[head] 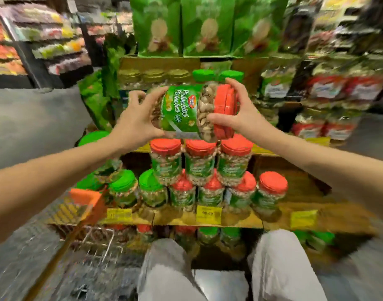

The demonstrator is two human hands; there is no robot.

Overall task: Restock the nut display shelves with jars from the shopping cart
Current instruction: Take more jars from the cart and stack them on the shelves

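A pistachio jar with a green label and a red lid lies sideways in the air in front of the display. My left hand grips its bottom end and my right hand grips the red lid end. Just below it, three red-lidded jars stand stacked on a lower row of red-lidded jars on the cardboard shelf. Green-lidded jars stand at the shelf's left.
The wire shopping cart with an orange handle part sits at lower left. Green bags fill the top shelf and red-labelled bags the right. More jars stand below. My knees are in front.
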